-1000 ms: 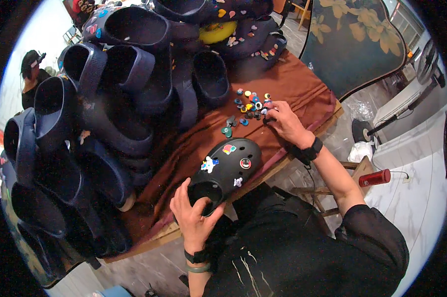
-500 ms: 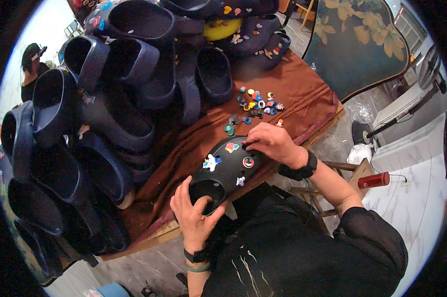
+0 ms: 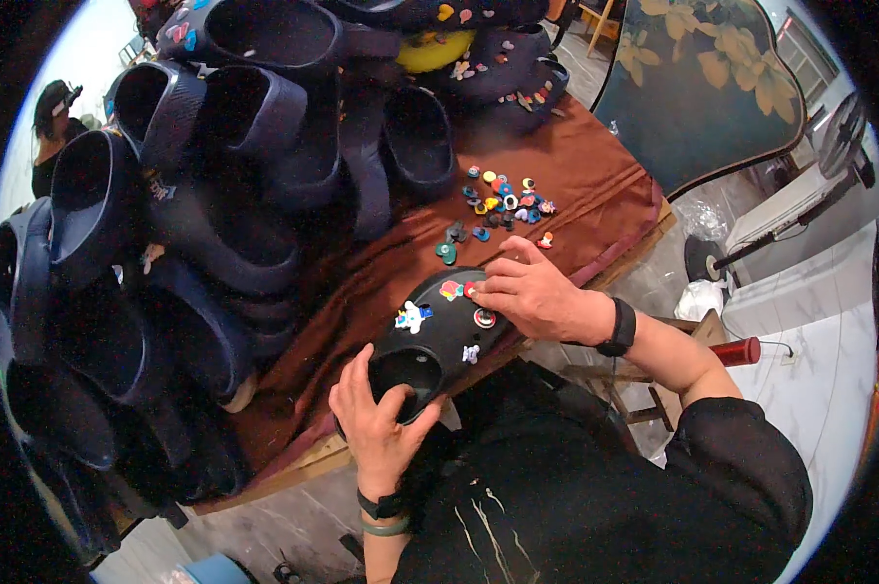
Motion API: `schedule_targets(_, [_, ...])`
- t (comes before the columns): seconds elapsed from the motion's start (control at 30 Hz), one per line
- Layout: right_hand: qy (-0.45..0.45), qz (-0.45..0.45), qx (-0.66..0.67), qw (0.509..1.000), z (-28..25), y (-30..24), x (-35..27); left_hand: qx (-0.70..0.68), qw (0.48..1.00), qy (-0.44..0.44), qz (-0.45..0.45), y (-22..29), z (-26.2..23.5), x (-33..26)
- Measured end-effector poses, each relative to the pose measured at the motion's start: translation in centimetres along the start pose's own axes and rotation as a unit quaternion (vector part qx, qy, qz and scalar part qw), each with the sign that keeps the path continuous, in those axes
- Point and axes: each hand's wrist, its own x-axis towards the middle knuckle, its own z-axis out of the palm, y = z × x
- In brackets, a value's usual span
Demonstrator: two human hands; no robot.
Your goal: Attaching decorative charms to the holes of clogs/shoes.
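A black foam clog (image 3: 430, 336) lies tilted on the near edge of the cloth, its upper dotted with several colourful shoe charms. My left hand (image 3: 379, 419) grips it at the opening, thumb hooked inside and fingers along the outer side. Over the toe end is my right hand (image 3: 537, 297), its fingertips on a small red shoe charm (image 3: 470, 290) against the upper; the underside of those fingers is hidden. Around that spot sit a white figure charm (image 3: 413, 316), a round red-and-white charm (image 3: 484, 317) and a pale purple charm (image 3: 471, 353).
Loose shoe charms (image 3: 508, 202) are scattered on the brown cloth (image 3: 595, 161) beyond the clog. Dark clogs (image 3: 264, 204) are heaped high at the left and back. A wooden stool (image 3: 644, 389) with a red cylinder (image 3: 736, 351) stands at the right.
My right hand has shifted slightly down and right, its fingers going from a tight pinch to lying over the red charm on the upper. My left hand keeps its hold.
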Motion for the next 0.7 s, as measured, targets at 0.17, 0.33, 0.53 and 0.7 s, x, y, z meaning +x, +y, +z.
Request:
schedule_targets(0.17, [0.044, 0.023, 0.048, 0.998, 1.4, 1.4, -1.0, -0.006, 1.000, 0.010, 0.005, -0.2, 0.2, -0.3])
schedule_targets(0.33, [0.038, 0.056, 0.189, 0.980, 1.3, 2.8, -0.6, -0.003, 1.000, 0.017, 0.006, -0.2, 0.3, -0.4])
schedule_targets(0.53, [-0.026, -0.052, 0.164, 0.985, 0.5, 5.6, 0.8, 0.004, 1.000, 0.015, 0.002, -0.1, 0.3, -0.2])
schedule_targets(0.7, [-0.073, -0.157, 0.126, 0.977, -0.4, 6.5, 1.9, 0.004, 1.000, 0.007, 0.002, -0.2, 0.1, -0.1])
